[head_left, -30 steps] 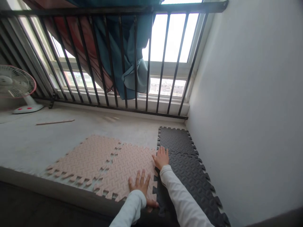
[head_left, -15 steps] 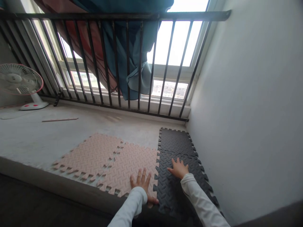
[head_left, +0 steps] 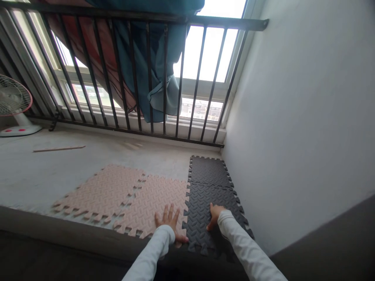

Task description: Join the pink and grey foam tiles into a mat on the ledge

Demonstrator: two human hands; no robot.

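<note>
Open, spread left hand (head_left: 167,223) lies flat on the ribbed pink foam mat (head_left: 146,203) at six o'clock; the right hand (head_left: 215,216), holding nothing, rests on the toothed charcoal foam mat (head_left: 202,208) adjoining it.

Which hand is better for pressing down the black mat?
Probably your right hand: it already rests on the black foam mat. Your left hand is on the pink foam mat, beside the black mat's edge, so it would have to move over.
</note>
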